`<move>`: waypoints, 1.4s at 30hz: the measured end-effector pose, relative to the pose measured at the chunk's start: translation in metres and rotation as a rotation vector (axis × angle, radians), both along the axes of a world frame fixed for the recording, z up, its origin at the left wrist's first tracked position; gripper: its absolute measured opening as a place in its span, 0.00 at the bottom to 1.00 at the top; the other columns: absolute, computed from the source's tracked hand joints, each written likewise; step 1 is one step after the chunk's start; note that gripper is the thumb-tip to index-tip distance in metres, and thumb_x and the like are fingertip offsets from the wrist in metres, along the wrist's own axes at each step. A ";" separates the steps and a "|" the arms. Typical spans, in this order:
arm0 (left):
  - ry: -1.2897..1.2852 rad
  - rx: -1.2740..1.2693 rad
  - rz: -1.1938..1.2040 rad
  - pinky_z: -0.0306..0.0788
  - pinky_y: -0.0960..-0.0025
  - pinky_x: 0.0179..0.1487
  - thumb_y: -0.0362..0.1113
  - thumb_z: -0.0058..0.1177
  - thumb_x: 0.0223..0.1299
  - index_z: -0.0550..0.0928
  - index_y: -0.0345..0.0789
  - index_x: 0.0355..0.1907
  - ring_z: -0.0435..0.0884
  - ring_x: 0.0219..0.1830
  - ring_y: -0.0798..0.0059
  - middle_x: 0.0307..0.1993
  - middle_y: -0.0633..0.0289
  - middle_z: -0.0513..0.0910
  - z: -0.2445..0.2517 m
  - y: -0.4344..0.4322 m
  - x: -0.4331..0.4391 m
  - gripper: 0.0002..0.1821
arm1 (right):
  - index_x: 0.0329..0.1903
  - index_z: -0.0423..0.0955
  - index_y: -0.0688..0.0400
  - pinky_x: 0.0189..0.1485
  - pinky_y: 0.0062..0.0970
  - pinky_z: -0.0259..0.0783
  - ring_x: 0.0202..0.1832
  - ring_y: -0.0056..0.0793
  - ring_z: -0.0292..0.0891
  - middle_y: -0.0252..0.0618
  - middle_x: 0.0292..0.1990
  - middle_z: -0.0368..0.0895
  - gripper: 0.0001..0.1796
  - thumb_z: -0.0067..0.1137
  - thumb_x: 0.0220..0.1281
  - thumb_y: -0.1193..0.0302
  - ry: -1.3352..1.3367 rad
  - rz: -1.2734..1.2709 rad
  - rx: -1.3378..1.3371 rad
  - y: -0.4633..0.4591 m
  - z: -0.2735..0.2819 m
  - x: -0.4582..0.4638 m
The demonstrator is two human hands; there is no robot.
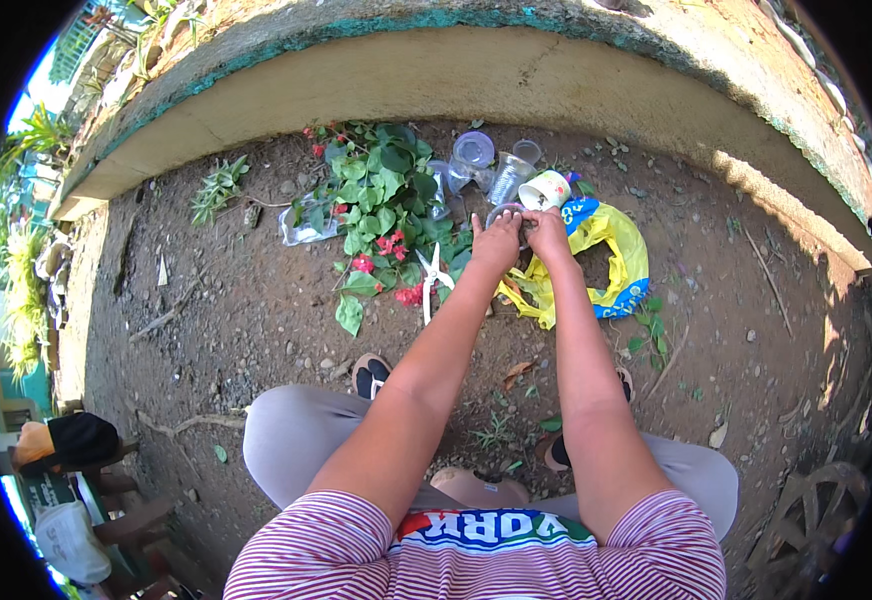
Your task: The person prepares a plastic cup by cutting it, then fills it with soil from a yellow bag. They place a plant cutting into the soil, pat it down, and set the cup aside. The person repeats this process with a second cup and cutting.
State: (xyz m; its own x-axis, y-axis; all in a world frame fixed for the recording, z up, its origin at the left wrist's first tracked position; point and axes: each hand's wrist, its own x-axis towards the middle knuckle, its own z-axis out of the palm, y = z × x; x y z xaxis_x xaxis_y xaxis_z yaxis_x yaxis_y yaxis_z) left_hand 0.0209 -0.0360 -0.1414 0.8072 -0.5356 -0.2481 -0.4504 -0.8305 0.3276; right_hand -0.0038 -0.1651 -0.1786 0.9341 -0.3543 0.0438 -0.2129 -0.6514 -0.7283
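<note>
Both arms reach forward over bare soil, with the hands close together. My left hand [496,244] lies over the near side of a small plastic cup [493,215] with a purplish rim, its fingers on the rim. At the cup's right side are the bent fingers of my right hand [547,234]. The hands hide most of the cup and what it holds. Just beyond my right hand, a white patterned cup [545,190] lies tipped, with dark soil inside. White-handled pruning shears [433,279] rest with spread blades left of my left hand, beside leafy bougainvillea cuttings [376,202] with red bracts.
Several clear plastic cups [511,178] lie beyond my hands. A yellow and blue plastic bag [623,247] forms a ring on the right. A clear plastic piece [305,225] lies left of the cuttings. A low concrete wall [436,79] curves across the far side.
</note>
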 end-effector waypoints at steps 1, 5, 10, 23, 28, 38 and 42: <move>0.039 -0.016 -0.010 0.39 0.35 0.72 0.31 0.34 0.64 0.64 0.43 0.69 0.60 0.72 0.68 0.69 0.59 0.65 0.003 0.002 0.003 0.28 | 0.42 0.83 0.56 0.54 0.35 0.72 0.48 0.50 0.74 0.53 0.44 0.73 0.20 0.58 0.43 0.85 0.030 -0.020 0.005 0.000 0.001 -0.001; -0.071 0.173 -0.035 0.37 0.33 0.72 0.34 0.32 0.66 0.66 0.36 0.67 0.62 0.71 0.66 0.67 0.57 0.69 -0.001 0.004 -0.010 0.26 | 0.42 0.84 0.56 0.54 0.35 0.72 0.48 0.49 0.75 0.52 0.45 0.74 0.21 0.59 0.40 0.85 0.055 -0.044 -0.003 0.001 -0.001 0.001; -0.168 0.295 -0.016 0.31 0.34 0.72 0.36 0.26 0.68 0.61 0.30 0.69 0.56 0.73 0.58 0.70 0.52 0.62 -0.014 -0.008 -0.031 0.28 | 0.42 0.84 0.57 0.52 0.34 0.73 0.46 0.46 0.76 0.51 0.43 0.75 0.19 0.60 0.43 0.82 0.037 -0.035 -0.038 0.002 -0.006 0.004; 0.020 -0.799 0.976 0.73 0.63 0.33 0.41 0.57 0.61 0.84 0.34 0.34 0.82 0.26 0.69 0.24 0.58 0.84 -0.040 0.074 0.065 0.11 | 0.33 0.77 0.58 0.40 0.33 0.73 0.33 0.34 0.76 0.38 0.33 0.74 0.11 0.70 0.47 0.72 0.021 -0.121 -0.134 0.015 0.022 0.002; 0.402 -1.163 1.332 0.69 0.76 0.22 0.46 0.54 0.66 0.81 0.31 0.42 0.75 0.20 0.78 0.29 0.63 0.80 -0.056 0.117 0.112 0.17 | 0.34 0.76 0.56 0.44 0.39 0.71 0.40 0.42 0.75 0.42 0.36 0.75 0.10 0.68 0.50 0.70 -0.049 -0.132 -0.096 0.022 0.021 0.004; 0.403 -1.222 1.243 0.67 0.79 0.19 0.35 0.59 0.58 0.81 0.30 0.30 0.76 0.18 0.81 0.24 0.63 0.82 -0.045 0.123 0.130 0.09 | 0.34 0.78 0.58 0.42 0.35 0.72 0.36 0.38 0.77 0.43 0.33 0.76 0.06 0.65 0.52 0.74 -0.197 -0.127 -0.173 0.027 0.021 0.004; 0.344 -1.301 1.247 0.68 0.79 0.24 0.34 0.58 0.57 0.82 0.31 0.29 0.76 0.21 0.82 0.25 0.63 0.82 -0.034 0.129 0.131 0.07 | 0.35 0.79 0.57 0.42 0.35 0.72 0.36 0.40 0.76 0.43 0.33 0.76 0.06 0.64 0.53 0.73 -0.177 -0.142 -0.142 0.027 0.028 0.006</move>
